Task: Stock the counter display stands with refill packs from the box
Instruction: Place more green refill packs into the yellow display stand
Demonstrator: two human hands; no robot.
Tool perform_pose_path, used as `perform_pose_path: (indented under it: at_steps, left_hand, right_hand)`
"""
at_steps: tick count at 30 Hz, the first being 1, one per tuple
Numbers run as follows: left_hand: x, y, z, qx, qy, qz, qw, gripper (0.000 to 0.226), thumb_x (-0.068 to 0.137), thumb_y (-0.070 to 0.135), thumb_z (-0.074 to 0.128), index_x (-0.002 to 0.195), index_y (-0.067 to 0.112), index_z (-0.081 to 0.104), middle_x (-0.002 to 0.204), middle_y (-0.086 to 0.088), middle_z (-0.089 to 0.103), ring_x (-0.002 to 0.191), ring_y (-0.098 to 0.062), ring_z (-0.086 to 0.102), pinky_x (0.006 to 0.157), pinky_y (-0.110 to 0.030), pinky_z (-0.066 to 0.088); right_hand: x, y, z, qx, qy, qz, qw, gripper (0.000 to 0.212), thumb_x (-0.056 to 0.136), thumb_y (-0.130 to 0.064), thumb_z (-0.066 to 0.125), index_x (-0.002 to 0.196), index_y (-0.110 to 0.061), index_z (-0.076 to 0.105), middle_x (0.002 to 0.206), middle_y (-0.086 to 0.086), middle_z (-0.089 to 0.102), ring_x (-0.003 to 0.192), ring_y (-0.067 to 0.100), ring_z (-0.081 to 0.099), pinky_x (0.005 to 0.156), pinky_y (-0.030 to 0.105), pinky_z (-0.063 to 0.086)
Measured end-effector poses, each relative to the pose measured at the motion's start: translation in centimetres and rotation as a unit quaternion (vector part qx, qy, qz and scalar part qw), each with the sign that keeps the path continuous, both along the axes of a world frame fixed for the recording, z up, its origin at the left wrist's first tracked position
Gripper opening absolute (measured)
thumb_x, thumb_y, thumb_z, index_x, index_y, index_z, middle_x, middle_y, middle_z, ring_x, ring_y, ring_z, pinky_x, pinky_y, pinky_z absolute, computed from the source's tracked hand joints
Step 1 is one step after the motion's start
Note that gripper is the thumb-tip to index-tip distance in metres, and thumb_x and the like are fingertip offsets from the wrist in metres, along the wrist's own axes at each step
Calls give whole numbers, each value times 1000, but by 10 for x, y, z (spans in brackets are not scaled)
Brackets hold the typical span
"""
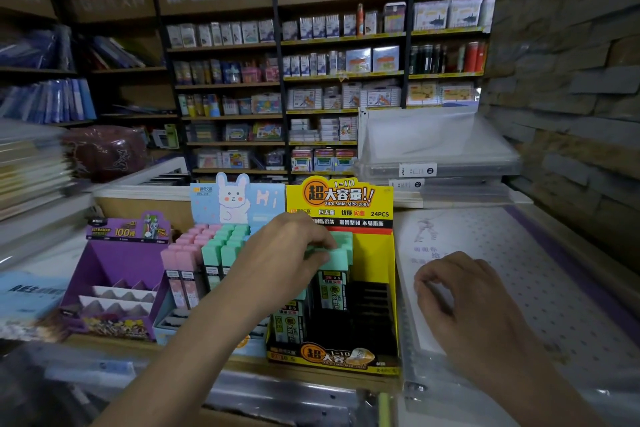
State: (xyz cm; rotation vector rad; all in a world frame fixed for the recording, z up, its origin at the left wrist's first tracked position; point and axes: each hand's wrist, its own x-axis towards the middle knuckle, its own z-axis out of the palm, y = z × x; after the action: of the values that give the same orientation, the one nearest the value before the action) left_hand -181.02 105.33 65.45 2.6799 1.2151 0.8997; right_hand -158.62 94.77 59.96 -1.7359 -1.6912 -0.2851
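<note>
A yellow display stand (375,253) stands on the counter at centre, with several green-capped refill packs in its left rows. My left hand (280,253) reaches over it and pinches the green cap of a refill pack (337,255) at the back row. My right hand (460,295) hovers to the right of the stand, fingers curled, with nothing seen in it. Left of the yellow one, a blue bunny stand (239,204) holds pink and green packs (194,253). A purple stand (117,270) farther left looks mostly bare.
A spiral notebook in a clear sleeve (519,270) lies to the right under my right hand. Clear plastic cases (436,149) are stacked behind it. Piles of books (31,166) sit at the left. Stocked shelves fill the background.
</note>
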Motion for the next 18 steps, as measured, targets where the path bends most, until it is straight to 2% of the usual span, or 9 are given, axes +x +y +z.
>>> perform_pose_path:
  at_steps: [3,5,9,12,15,18]
  left_hand:
    - [2,0,-3,7,-14,8,1000,18,92,24,72,108,30,75,98,15,65,100,-9,59,86,-38,54]
    - [3,-1,-4,10,-23,12,1000,15,89,22,74,101,31,74,94,17,65,97,-8,59,83,-39,56]
    - [5,-1,-6,14,-26,23,999,10,90,21,73,95,29,74,99,15,68,101,-9,58,84,-41,56]
    - [4,0,-6,14,-23,19,999,11,93,23,70,101,28,76,104,13,67,105,-10,57,87,-40,54]
    - [0,-4,-8,24,-17,10,1000,17,96,29,65,111,29,75,111,13,67,111,-10,55,92,-33,49]
    - [-5,-11,-11,26,-56,10,998,22,96,30,65,117,28,73,117,12,67,116,-9,54,97,-28,45]
  right_hand:
    - [1,1,-1,-1,-11,-1,1000,7,87,-20,62,81,-24,62,82,-9,56,78,14,51,74,27,42]
    - [2,1,-1,-3,-14,1,1000,8,87,-20,62,81,-25,61,82,-10,56,79,13,50,74,27,43]
    - [1,1,-1,1,-6,0,1000,8,88,-22,63,82,-27,61,84,-10,56,81,12,49,74,27,43]
    - [1,1,0,3,-11,-4,1000,8,87,-20,65,81,-26,62,83,-9,56,79,13,50,72,28,43]
    - [-1,-1,3,6,-13,-5,1000,11,86,-17,66,78,-25,64,79,-10,57,76,13,50,71,29,45]
    - [-4,-4,8,17,-3,-6,1000,13,84,-14,70,77,-23,66,75,-10,60,73,11,54,67,30,48]
